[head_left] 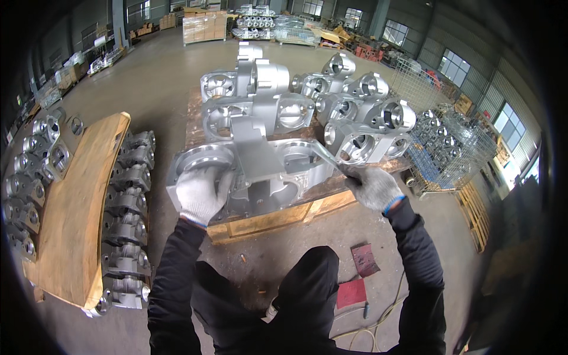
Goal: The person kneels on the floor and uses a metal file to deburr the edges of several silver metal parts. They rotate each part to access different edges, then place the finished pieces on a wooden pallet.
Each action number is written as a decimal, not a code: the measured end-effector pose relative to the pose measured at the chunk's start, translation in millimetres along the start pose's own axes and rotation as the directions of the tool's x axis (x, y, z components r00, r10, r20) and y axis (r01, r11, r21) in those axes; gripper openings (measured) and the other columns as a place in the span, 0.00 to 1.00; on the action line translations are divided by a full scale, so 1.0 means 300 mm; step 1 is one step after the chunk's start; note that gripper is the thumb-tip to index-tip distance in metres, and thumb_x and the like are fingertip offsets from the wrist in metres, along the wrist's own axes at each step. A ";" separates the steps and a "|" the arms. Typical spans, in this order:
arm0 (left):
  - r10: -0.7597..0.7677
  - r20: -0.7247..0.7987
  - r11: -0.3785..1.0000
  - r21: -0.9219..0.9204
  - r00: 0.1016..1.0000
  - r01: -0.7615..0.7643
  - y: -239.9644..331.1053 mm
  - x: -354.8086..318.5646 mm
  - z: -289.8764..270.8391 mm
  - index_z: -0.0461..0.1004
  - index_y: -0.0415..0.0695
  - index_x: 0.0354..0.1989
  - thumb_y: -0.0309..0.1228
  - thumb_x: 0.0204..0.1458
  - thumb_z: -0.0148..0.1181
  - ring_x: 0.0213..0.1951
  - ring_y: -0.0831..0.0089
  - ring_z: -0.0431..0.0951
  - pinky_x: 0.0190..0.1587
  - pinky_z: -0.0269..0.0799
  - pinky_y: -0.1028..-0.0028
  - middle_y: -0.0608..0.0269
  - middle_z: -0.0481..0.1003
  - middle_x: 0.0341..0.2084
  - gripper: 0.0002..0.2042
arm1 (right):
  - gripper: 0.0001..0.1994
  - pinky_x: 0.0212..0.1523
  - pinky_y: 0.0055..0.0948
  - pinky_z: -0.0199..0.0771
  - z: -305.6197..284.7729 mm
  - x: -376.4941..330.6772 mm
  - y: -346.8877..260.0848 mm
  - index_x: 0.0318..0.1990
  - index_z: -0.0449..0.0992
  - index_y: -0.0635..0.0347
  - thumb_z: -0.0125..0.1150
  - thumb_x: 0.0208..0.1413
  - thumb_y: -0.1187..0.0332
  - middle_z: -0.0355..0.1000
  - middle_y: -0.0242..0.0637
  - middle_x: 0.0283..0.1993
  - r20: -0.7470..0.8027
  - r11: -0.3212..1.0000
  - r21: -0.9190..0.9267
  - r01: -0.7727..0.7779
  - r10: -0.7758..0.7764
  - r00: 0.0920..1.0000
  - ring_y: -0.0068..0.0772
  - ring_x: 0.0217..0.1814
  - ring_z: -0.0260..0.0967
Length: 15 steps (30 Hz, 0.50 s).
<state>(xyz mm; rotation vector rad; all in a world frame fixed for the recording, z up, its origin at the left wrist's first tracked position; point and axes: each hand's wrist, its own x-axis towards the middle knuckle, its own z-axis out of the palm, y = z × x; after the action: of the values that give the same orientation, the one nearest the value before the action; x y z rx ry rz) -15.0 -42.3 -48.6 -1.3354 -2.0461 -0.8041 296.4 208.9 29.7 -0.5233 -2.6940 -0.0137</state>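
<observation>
A large silver metal casting [255,155] with round openings lies at the near edge of the wooden-sided platform [260,228] in front of me. My left hand [200,192], in a whitish knit glove, grips the casting's left ring, its fingers partly inside the opening. My gloved right hand [376,188] is closed around a thin, flat, blade-like tool [329,157]. The tool's far end reaches the rim of the casting's right opening; its exact kind is hard to make out. Behind stand more silver castings [269,80], in two groups.
To the left, a wooden board [83,207] stands between rows of castings [127,216]. A wire cage [455,160] of metal parts is at right. Red sheets [352,293] and a hose [370,331] lie on the floor by my legs. Stacked cartons [204,28] stand far back.
</observation>
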 end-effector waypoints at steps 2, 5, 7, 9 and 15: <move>0.020 -0.090 0.998 -0.055 0.996 -0.025 0.001 -0.024 0.013 0.81 0.44 0.32 0.41 0.56 0.63 0.28 0.49 0.81 0.37 0.75 0.56 0.51 0.80 0.24 0.12 | 0.17 0.39 0.50 0.79 0.037 0.067 0.067 0.52 0.84 0.48 0.58 0.57 0.61 0.79 0.51 0.33 0.116 0.995 -0.099 -0.007 0.019 0.993 0.56 0.35 0.79; 0.060 -0.082 0.998 -0.007 0.995 -0.060 0.006 -0.057 0.006 0.74 0.44 0.24 0.41 0.54 0.63 0.24 0.50 0.77 0.32 0.70 0.55 0.52 0.75 0.19 0.14 | 0.13 0.40 0.50 0.80 0.124 0.175 0.085 0.39 0.86 0.56 0.59 0.52 0.62 0.81 0.48 0.34 0.229 0.967 -0.253 -0.014 0.074 0.971 0.53 0.38 0.81; 0.038 -0.020 0.999 0.006 0.999 -0.038 0.008 -0.076 0.004 0.73 0.44 0.25 0.41 0.54 0.63 0.24 0.49 0.77 0.32 0.70 0.54 0.51 0.75 0.19 0.15 | 0.12 0.38 0.49 0.80 0.164 0.221 0.055 0.35 0.86 0.58 0.59 0.52 0.63 0.82 0.47 0.33 0.214 0.937 -0.350 0.003 0.076 0.974 0.51 0.37 0.82; 0.056 -0.040 0.998 0.030 0.998 -0.055 0.009 -0.093 0.009 0.74 0.46 0.24 0.43 0.53 0.65 0.23 0.53 0.77 0.30 0.70 0.56 0.55 0.74 0.18 0.15 | 0.11 0.37 0.47 0.81 0.186 0.238 0.004 0.33 0.86 0.58 0.60 0.52 0.64 0.82 0.46 0.33 0.169 0.910 -0.412 0.054 0.018 0.985 0.49 0.37 0.82; 0.067 -0.057 0.996 0.055 0.996 -0.064 0.017 -0.107 0.021 0.74 0.45 0.25 0.42 0.52 0.65 0.23 0.53 0.77 0.31 0.70 0.56 0.55 0.75 0.19 0.14 | 0.09 0.30 0.44 0.78 0.190 0.150 -0.142 0.36 0.84 0.55 0.58 0.55 0.66 0.79 0.40 0.27 0.096 0.880 -0.442 0.173 -0.145 0.985 0.44 0.29 0.80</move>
<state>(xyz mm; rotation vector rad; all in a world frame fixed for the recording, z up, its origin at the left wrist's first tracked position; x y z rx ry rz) 0.0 -55.0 -75.1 -1.3272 -1.9547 -0.7458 221.0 190.3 -3.0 -0.4327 -2.7858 -0.6937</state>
